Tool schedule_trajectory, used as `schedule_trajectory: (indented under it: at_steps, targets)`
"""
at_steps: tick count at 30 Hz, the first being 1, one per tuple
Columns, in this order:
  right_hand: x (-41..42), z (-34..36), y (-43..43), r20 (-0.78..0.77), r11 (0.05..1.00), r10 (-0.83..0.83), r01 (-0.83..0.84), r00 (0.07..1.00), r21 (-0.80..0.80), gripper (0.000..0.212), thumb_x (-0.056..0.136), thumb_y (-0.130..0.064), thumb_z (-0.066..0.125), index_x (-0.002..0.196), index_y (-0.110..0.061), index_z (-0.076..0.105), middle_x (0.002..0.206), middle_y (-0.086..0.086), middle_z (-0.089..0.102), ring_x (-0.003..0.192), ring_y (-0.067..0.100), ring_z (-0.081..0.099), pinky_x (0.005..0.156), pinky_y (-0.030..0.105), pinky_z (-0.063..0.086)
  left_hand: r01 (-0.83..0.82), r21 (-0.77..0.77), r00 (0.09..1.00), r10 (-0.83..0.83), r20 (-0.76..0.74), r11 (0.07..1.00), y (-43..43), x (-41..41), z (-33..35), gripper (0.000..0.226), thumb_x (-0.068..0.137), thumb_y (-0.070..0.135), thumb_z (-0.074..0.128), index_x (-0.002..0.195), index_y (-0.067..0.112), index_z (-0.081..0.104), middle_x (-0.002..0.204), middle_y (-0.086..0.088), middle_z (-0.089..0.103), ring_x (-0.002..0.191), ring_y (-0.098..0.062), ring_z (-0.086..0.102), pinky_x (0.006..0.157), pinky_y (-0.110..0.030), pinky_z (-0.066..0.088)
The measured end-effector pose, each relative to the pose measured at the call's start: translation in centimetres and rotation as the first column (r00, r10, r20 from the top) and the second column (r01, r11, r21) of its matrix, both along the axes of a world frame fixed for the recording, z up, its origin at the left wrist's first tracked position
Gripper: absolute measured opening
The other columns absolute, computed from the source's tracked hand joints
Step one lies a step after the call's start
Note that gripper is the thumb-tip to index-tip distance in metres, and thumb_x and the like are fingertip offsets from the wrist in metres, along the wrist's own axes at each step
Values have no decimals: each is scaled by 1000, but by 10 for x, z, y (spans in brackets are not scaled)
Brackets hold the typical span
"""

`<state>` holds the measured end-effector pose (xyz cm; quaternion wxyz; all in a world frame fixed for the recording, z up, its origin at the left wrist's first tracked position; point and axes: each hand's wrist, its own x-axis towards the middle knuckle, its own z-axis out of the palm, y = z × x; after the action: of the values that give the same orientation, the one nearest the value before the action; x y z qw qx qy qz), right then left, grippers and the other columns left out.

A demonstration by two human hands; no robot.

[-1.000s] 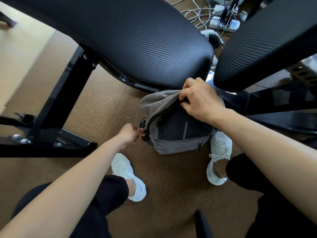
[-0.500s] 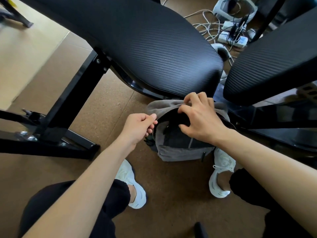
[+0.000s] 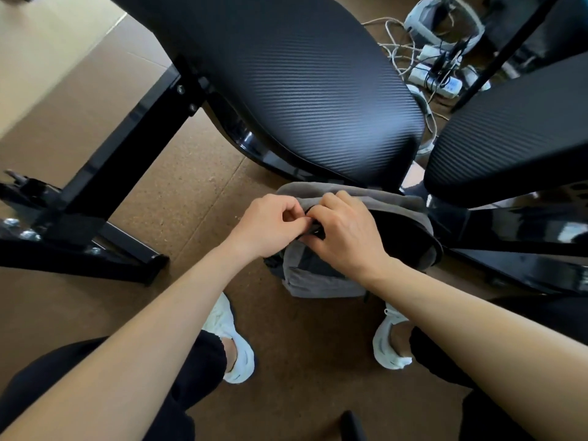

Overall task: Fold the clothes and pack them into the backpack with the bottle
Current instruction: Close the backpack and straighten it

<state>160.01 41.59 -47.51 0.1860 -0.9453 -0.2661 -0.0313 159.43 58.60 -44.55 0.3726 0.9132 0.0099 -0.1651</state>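
I read this as an office or lab workroom rather than a home. Just beyond my fingers [image 3: 331, 198] two black tables [image 3: 296, 84] with carbon-weave tops stand on bolted black metal legs [image 3: 127, 160]. Farther past my fingers, up to the right, white power strips [image 3: 436, 79] sit in a tangle of cables [image 3: 397, 49] beside a white headset-like device [image 3: 423, 17]. Under my fingers the floor [image 3: 191, 198] is covered in flattened brown cardboard sheets with visible seams.

Matt grey cloth backpack [image 3: 321, 283]
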Motion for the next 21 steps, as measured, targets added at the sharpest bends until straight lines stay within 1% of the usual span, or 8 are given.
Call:
schedule_trajectory:
  at_steps: [4,6,8,11,13,15,18,21]
  targets:
    - [0,-7,5,39,999,-2,0,999,50,9,81,-22,76,81,-14,72,81,5,67,78,25,56,65,43,49,61,-55,998,-62,-27,997,9,-1,-3,13,89,36,73,77,34,69,73,12,65,69,-3,57,65,-26,42]
    - [1,-7,4,31,997,-7,4,999,81,11,85,-25,74,81,-15,72,80,2,66,78,22,55,65,36,45,43,-94,999,-45,-14,995,16,2,-1,7,89,36,70,83,35,73,81,14,69,79,-5,62,72,-28,47]
    - [1,-6,3,17,996,-14,13,1000,83,16,89,-31,73,82,-17,73,81,0,65,78,19,53,67,33,41,-16,-82,999,19,31,997,25,4,-1,9,88,28,67,86,35,74,83,15,70,81,-5,64,78,-30,52]
    - [-1,-5,1,5,995,-16,15,1000,96,20,91,-34,71,84,-17,76,80,0,66,78,19,53,68,36,44,10,54,995,-15,94,998,31,2,-10,18,79,25,75,95,32,70,92,14,70,87,-8,66,83,-35,57]
    - [-3,-4,0,-5,993,-2,2,1000,121,18,92,-33,70,86,-17,77,83,0,69,79,20,56,70,36,45,105,179,986,-126,113,978,25,-4,-19,35,76,37,81,106,30,66,103,10,67,94,-12,64,83,-38,56]
    - [-5,-3,-3,-22,989,26,-22,999,145,16,92,-32,70,88,-18,78,86,-1,71,82,19,60,74,35,47,134,269,969,-183,168,954,15,-7,-28,43,76,45,81,109,26,61,104,4,65,94,-19,63,79,-40,55]
    - [-8,-2,-8,-35,985,46,-39,998,167,16,93,-31,70,87,-18,78,85,-2,71,82,18,63,74,35,49,112,329,932,-214,293,938,4,-8,-37,31,84,34,77,104,18,59,98,-3,67,90,-29,67,72,-40,52]
    - [-7,2,-17,-29,979,-40,45,999,197,19,95,-32,67,89,-19,78,82,-3,69,78,17,62,69,32,46,133,368,914,-257,313,920,0,-7,-38,19,88,23,74,100,15,60,93,-7,70,86,-35,68,70,-42,50]
